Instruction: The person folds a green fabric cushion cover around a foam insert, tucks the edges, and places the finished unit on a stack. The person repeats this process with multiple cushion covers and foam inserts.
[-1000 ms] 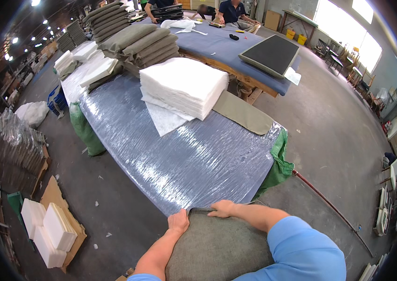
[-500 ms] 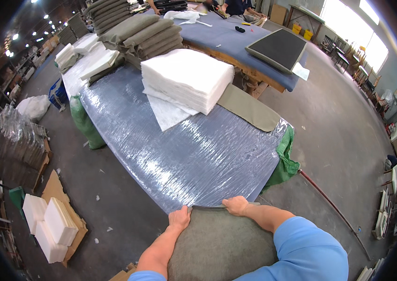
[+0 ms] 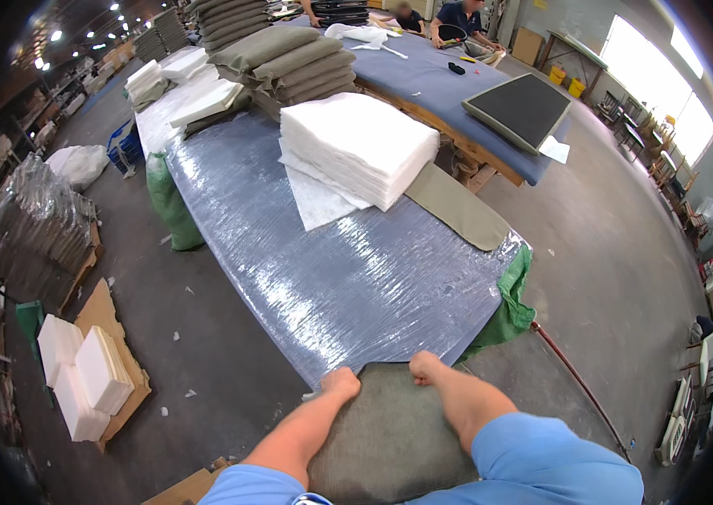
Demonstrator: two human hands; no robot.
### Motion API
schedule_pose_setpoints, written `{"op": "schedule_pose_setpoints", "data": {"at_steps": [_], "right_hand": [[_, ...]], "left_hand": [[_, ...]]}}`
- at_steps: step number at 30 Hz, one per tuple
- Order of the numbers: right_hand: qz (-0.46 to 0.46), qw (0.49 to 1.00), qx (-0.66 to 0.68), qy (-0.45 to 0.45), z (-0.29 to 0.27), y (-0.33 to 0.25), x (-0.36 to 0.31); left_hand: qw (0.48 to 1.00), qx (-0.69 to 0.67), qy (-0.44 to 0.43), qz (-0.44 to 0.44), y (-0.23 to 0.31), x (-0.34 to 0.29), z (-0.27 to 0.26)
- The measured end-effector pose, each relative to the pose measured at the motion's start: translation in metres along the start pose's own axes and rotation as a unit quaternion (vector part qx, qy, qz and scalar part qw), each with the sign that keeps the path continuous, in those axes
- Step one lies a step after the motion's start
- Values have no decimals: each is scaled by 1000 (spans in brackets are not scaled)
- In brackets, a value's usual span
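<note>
A grey-green fabric cushion (image 3: 394,433) lies between my forearms at the near end of the plastic-wrapped table (image 3: 289,290). My left hand (image 3: 342,384) is closed on its far left corner, fingers curled out of sight. Closed likewise, my right hand (image 3: 425,369) grips the far right corner. A dark edge of the cushion runs between the two hands, against the table's end. Farther up the table stands a thick stack of white batting sheets (image 3: 360,143), a few askew at its bottom. Beside it lies a flat olive fabric piece (image 3: 461,206).
Stuffed olive cushions (image 3: 289,63) are piled at the far left. Across a blue-covered table (image 3: 424,71) lies a black-topped panel (image 3: 520,109); people work behind it. White foam blocks (image 3: 87,379) rest on cardboard at left. Green sacking (image 3: 508,303) and a red pole (image 3: 579,387) are at right.
My hands have curled tighter at the cushion's far corners, and my right forearm has swung nearer the body's midline. The whole view has shifted slightly.
</note>
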State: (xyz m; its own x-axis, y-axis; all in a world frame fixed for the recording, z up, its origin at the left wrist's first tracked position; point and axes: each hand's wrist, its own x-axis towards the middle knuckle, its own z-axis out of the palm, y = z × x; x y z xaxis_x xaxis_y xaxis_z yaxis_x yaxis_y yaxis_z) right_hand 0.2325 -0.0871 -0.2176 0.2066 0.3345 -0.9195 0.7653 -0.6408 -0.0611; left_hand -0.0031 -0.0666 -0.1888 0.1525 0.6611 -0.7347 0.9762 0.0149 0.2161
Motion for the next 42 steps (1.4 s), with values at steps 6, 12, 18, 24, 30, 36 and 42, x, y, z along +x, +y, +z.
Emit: {"op": "schedule_pose_setpoints", "data": {"at_steps": [6, 12, 18, 24, 30, 36, 42], "right_hand": [[-86, 948, 187, 242, 34, 9, -1], [-108, 931, 184, 295, 30, 1, -14], [-145, 916, 166, 337, 36, 8, -11], [-140, 921, 141, 335, 44, 5, -7], [-174, 939, 74, 287, 35, 9, -18], [-215, 958, -128, 138, -44, 35, -102], [-2, 987, 51, -152, -62, 90, -203]], "left_hand": [[995, -35, 85, 24, -6, -9, 14], [989, -38, 133, 57, -10, 6, 20], [984, -45, 147, 88, -13, 4, 19], [983, -49, 159, 79, -13, 3, 24], [979, -12, 147, 138, -17, -11, 9], [987, -18, 35, 155, -70, -78, -55], [901, -373, -209, -66, -115, -173, -39]]}}
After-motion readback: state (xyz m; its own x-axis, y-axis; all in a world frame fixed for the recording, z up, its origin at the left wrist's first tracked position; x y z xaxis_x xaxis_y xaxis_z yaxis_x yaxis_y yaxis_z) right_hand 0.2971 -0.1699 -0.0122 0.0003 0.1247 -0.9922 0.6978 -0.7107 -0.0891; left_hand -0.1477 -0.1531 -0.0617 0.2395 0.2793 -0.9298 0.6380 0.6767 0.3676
